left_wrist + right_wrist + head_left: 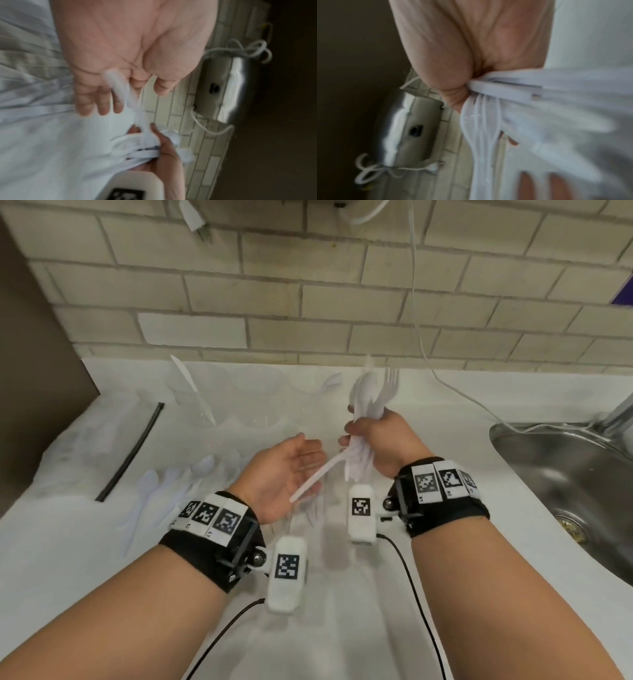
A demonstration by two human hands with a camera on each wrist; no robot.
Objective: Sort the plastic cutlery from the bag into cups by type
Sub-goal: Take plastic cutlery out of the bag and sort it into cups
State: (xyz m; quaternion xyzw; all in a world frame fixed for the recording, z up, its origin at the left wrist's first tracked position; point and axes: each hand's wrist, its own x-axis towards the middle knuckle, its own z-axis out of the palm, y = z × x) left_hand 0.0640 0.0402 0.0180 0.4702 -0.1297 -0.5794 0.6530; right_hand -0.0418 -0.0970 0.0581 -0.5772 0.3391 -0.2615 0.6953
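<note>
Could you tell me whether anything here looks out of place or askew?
Yes: one handle juts sideways from the cutlery bundle gripped in the right hand, crossing the open left hand. Loose spoons lie scattered on the counter.

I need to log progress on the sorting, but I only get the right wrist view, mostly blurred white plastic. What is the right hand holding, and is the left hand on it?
Observer: The right hand grips a mixed bundle of white cutlery, spoon and fork heads pointing up.
Operator: And the left?
Observer: The left hand is open, palm up, beside the bundle; one utensil handle sticks out across its palm.
Operator: Anything in the cups yet?
Observer: One clear cup at the back holds a knife. Loose spoons lie on the counter at left.
</note>
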